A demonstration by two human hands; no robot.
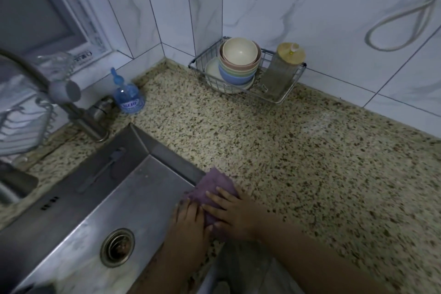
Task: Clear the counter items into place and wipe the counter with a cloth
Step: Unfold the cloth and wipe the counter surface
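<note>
Head: cloth [212, 188] under R fingers [214, 194]

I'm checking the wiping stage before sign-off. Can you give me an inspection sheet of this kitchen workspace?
Surface: speckled stone counter, a pale smear near the right wall.
Job's things: purple cloth at the sink edge.
Clutter: wire basket holding stacked bowls and a jar; blue bottle by the faucet.
Hands: left hand and right hand press flat on the cloth.
Cables: white hose looped on the wall.
Surroundings: marbled tiles, window at left.
</note>
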